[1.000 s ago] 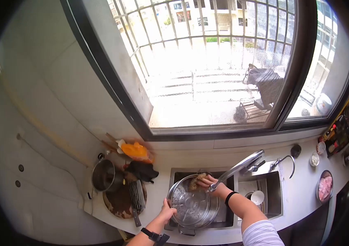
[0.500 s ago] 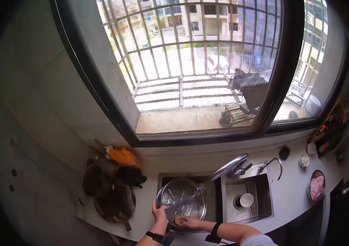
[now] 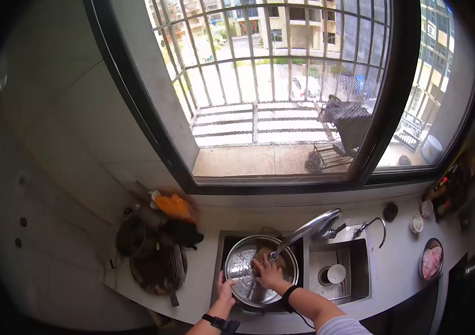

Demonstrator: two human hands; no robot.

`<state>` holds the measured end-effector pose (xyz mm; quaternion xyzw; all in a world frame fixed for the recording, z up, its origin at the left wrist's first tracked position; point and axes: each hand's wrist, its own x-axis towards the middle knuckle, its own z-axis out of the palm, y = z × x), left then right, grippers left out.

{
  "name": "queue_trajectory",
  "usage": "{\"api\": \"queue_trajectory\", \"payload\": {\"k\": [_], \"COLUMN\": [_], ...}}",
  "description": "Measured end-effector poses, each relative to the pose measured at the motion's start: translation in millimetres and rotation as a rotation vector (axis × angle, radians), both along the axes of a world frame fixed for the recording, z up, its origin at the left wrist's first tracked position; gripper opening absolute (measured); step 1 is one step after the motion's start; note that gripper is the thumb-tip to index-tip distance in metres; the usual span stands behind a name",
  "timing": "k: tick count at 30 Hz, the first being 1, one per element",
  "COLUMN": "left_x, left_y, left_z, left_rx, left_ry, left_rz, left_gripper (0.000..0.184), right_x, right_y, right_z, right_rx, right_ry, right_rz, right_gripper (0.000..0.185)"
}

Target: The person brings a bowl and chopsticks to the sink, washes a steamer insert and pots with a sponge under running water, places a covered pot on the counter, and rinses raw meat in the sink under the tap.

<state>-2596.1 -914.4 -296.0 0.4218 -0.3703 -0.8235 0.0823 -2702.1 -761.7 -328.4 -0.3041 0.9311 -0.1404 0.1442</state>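
Note:
A round metal steamer basket (image 3: 241, 267) with a perforated bottom sits tilted in the left sink basin. My left hand (image 3: 224, 290) is closed on its left rim, the thumb towards the inside. Inside the basket my right hand (image 3: 269, 274) presses down with its fingers spread. A tan pad (image 3: 256, 268), perhaps a sponge or cloth, shows partly under those fingers; the hand hides most of it. The curved faucet (image 3: 304, 230) reaches over the basket, its spout end just above my right hand. I cannot tell whether water is running.
A white cup-like piece (image 3: 336, 273) stands in the right basin (image 3: 354, 293). A smaller tap (image 3: 372, 223) rises behind it. Pale raw meat fills a bowl (image 3: 432, 261) at far right. Pans (image 3: 148, 273), a black bag (image 3: 181, 233) and an orange bag (image 3: 173, 205) crowd the left counter.
My right hand has moved from the basket's near rim to its inside, further up, with fingers now spread. The basket has shifted slightly right in view; my left hand stays on its rim.

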Motion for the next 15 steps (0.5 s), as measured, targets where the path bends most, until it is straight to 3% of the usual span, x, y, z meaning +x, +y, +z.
{"api": "queue_trajectory", "payload": {"k": [3,6,8,9,10,12,13,15], "left_x": [0.2,6.4,3.2,2.6,4.2,5.3,5.9,3.3], "left_y": [10.1,18.2,31.9,34.6,32.6,25.2,25.4,23.6], "left_z": [3.5,-4.0,18.0,18.6,9.8,-1.1,5.1,11.7], "left_rx": [-0.028,-0.13,-0.272,-0.367,-0.374,-0.245,-0.193,-0.151], "left_ry": [-0.063,-0.031,0.0,-0.007,-0.013,-0.057,-0.061,-0.064], "left_rz": [0.022,-0.147,-0.19,-0.203,-0.228,-0.284,-0.288,-0.305], "left_gripper": [0.083,0.083,0.082,0.082,0.084,0.089,0.09,0.09], "right_x": [-21.5,-35.2,-39.1,-38.0,-37.1,-32.0,-28.4,-14.1], "right_y": [-0.3,-7.9,-17.0,-35.3,-41.1,-55.5,-65.3,-67.3], "right_z": [-12.9,-23.3,-77.6,-89.7,-103.1,-27.5,-29.5,-2.7], "right_rx": [0.052,-0.283,-0.666,-1.013,-1.169,-1.461,-1.688,-1.539], "right_ry": [-0.212,-0.467,-0.307,-0.285,-0.485,-0.876,-0.851,-0.942], "right_rz": [-0.069,-0.832,-0.861,-0.892,-0.935,-1.092,-0.97,-0.785], "right_gripper": [0.066,0.061,0.064,0.06,0.064,0.072,0.073,0.076]}}
